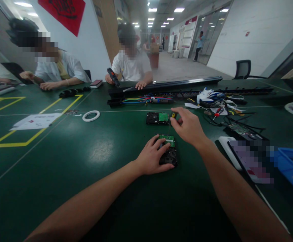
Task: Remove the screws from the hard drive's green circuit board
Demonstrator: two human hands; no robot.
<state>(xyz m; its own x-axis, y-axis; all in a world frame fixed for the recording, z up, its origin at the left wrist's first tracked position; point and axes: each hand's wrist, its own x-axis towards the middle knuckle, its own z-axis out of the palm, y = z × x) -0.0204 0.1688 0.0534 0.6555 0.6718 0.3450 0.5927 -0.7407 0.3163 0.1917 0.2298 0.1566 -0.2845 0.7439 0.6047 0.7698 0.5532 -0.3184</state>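
Note:
A black hard drive (171, 157) with a green circuit board lies on the green table in front of me. My left hand (152, 155) rests over it, fingers curved across its top and thumb at the near edge, holding it against the table. Between thumb and fingers, my right hand (188, 126) is closed on a small screwdriver (173, 115) with a yellow and black handle. Its thin shaft points down at the board; whether the tip touches a screw is too small to tell. Just beyond lies a second hard drive (157, 118), board side up.
A white tape roll (91, 116) and paper sheets (36, 121) lie left. Far side: a long black housing with wires (146, 99), and a person holding a power screwdriver (113, 77). Right: gloves (209, 96), a red screwdriver (218, 113), a phone (249, 161), a blue bin (291, 168).

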